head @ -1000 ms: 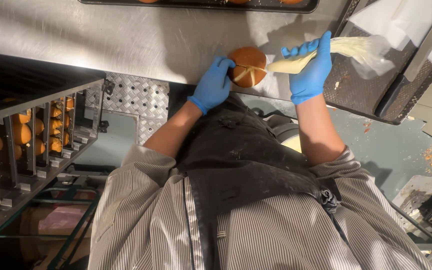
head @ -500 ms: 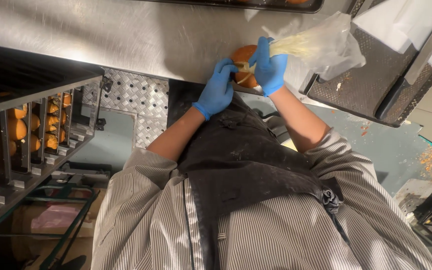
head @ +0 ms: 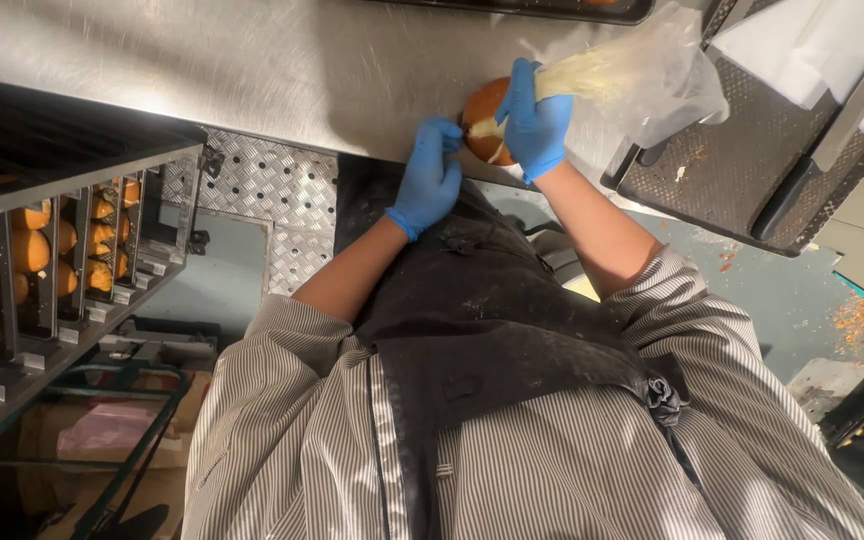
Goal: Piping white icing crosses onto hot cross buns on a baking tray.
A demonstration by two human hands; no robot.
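A steel worktable [head: 252, 60] fills the top of the view, with a rack of baked rolls [head: 42, 250] standing at the left edge and a dark mesh tray [head: 742, 160] at the right. The person wears a striped shirt and dark apron. A clear piping bag [head: 632, 75] of pale cream lies over the table's near edge, squeezed in the right hand [head: 532, 120]. The left hand [head: 430, 180] steadies 1 brown bun [head: 482, 105], fingers curled against its side at the table edge.
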